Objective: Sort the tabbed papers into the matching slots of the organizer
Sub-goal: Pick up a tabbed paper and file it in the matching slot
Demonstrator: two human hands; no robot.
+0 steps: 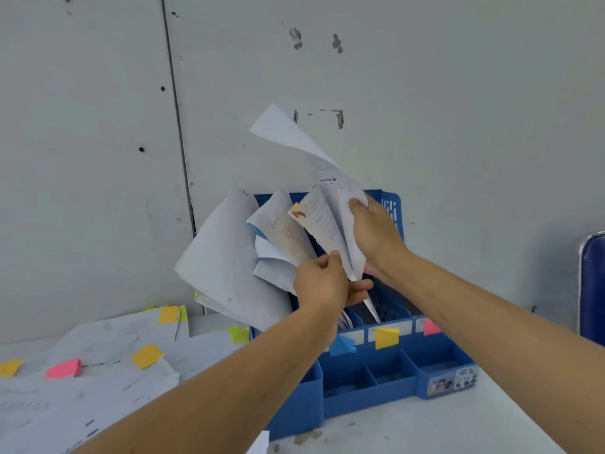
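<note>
Blue organizer (366, 388) w/ papers (222, 257) in L slots; L hand (319, 283) + R hand (376, 237) fingers (357, 204) gripping tabbed sheet (327, 221)

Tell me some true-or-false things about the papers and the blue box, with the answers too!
1. The left hand and the right hand both grip the held paper above the organizer. True.
2. The organizer is red. False: it is blue.
3. A pink tab sticks on the loose papers lying on the table. True.
4. The organizer's slots carry no labels. False: a blue label, a yellow label and a pink label mark them.
</note>
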